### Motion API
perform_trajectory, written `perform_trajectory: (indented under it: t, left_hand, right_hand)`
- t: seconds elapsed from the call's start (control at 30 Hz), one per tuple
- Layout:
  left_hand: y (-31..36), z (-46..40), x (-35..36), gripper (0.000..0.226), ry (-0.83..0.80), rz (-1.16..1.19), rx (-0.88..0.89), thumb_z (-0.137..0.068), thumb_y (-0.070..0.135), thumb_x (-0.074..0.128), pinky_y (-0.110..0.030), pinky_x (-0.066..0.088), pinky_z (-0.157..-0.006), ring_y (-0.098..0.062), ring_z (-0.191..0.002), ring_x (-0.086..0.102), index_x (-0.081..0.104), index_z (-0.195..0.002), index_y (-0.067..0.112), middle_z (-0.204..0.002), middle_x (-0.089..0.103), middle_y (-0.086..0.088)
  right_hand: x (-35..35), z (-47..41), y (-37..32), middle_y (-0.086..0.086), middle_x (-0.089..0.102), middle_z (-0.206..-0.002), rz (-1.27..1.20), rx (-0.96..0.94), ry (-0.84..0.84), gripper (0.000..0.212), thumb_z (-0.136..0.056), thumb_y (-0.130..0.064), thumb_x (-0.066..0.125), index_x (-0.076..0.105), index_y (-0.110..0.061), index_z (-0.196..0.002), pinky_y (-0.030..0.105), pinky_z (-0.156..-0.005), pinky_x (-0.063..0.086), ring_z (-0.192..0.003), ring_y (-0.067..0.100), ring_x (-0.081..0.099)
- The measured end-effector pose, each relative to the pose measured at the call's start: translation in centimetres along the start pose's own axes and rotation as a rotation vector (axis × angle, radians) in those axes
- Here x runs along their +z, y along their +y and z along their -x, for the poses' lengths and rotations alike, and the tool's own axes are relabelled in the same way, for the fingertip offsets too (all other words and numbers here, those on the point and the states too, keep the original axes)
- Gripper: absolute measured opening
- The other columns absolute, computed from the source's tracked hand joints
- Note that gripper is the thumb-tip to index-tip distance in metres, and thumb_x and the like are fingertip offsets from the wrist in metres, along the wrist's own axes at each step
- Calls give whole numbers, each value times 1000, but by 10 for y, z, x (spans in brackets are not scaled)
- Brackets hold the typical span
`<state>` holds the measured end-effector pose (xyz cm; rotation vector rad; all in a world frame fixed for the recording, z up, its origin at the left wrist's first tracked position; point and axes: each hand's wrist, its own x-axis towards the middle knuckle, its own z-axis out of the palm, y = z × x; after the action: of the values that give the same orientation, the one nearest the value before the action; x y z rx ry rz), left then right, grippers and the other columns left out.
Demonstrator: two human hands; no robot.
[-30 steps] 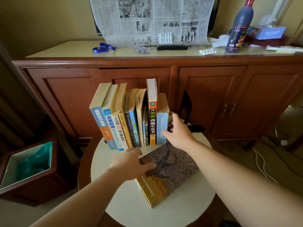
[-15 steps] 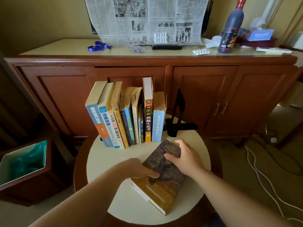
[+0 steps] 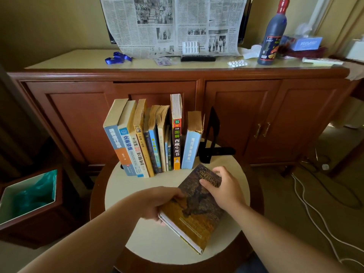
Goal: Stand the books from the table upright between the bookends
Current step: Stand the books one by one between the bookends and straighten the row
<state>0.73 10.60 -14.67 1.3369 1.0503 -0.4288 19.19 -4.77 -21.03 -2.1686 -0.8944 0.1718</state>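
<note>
A brown and gold hardcover book (image 3: 194,211) lies on the round table (image 3: 157,243), its near left edge lifted a little. My left hand (image 3: 159,201) grips its left edge, thumb on the cover and fingers underneath. My right hand (image 3: 222,188) holds its far right corner, fingers curled over the edge. Behind it several books (image 3: 151,138) stand upright in a row, leaning left. The pale blue book (image 3: 192,142) ends the row on the right. The black bookend (image 3: 211,138) stands just to its right. The left bookend is hidden behind the row.
A wooden cabinet (image 3: 236,107) stands right behind the table, with a newspaper (image 3: 173,24), a dark bottle (image 3: 272,34) and a tissue box (image 3: 306,43) on top. A wooden bin with a green liner (image 3: 29,196) sits on the floor at left. White cables (image 3: 315,217) run across the floor at right.
My right hand left the pale blue book in the row and came down onto the lying book's far corner. My left hand closed on the book's left edge and raised it slightly.
</note>
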Motion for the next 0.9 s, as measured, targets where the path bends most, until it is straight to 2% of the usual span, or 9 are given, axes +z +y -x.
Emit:
perform_trajectory:
  t: [0.07,0.13,0.27,0.37,0.43,0.6,0.73,0.83,0.9]
  left_hand:
    - [2,2,-3,43,-8,70,39,-92,38,76,-49,60,-95,-36,-111,71,60,-124,13,-124,69,-20]
    - [9,5,-6,45,1,103,80,-91,38,78,-50,63,-87,-37,-107,73,61,-124,13,-122,70,-21]
    - [24,13,-10,36,72,218,186,-90,25,74,-51,64,-85,-37,-93,76,64,-119,8,-105,75,-20]
    - [32,21,-12,26,56,295,237,-88,22,69,-49,59,-98,-38,-104,75,65,-109,8,-96,74,-17]
    - [36,24,-10,32,47,315,257,-88,24,68,-48,61,-95,-37,-104,76,66,-115,8,-100,74,-18]
    - [45,32,5,43,-2,297,335,-95,34,69,-41,64,-77,-32,-95,77,64,-126,5,-109,76,-19]
    - [68,38,12,73,40,209,424,-97,67,54,-41,64,-74,-33,-86,77,66,-120,-2,-96,75,-21]
    - [92,40,17,50,226,128,576,-102,51,58,-46,65,-86,-29,-85,76,70,-109,3,-97,74,-17]
    - [106,39,21,27,408,-127,712,-99,38,67,-43,64,-85,-21,-84,75,70,-105,12,-97,74,-8]
  right_hand:
    - [-4,-2,2,-14,66,-110,-11,-12,4,43,-87,-65,67,61,-35,-117,27,-77,53,-100,10,63]
    - [-8,0,6,-10,64,-127,5,-75,-20,45,-94,-63,57,65,-33,-127,27,-93,48,-120,12,58]
    - [-24,20,17,-17,31,-163,-32,-251,-191,83,-87,-89,27,48,-38,-150,33,-119,26,-151,3,22]
    - [-38,37,26,-22,22,-165,10,-352,-268,106,-71,-100,35,26,-42,-159,29,-118,27,-152,0,18]
    - [-45,44,26,-23,21,-164,124,-365,-272,110,-67,-97,50,20,-46,-159,30,-119,28,-152,1,18]
    - [-42,49,17,-3,59,-147,161,-577,29,79,-82,-65,67,43,-32,-150,37,-100,56,-132,18,58]
    - [-59,52,11,-9,76,-111,26,-470,193,57,-80,-46,70,65,-22,-132,1,-81,48,-96,9,72]
    - [-69,51,16,-11,75,-92,20,-307,222,43,-81,-43,75,73,-18,-117,15,-70,60,-79,12,74]
    - [-71,49,19,-9,74,-84,4,-181,274,32,-81,-39,81,73,-20,-106,25,-63,62,-74,12,73]
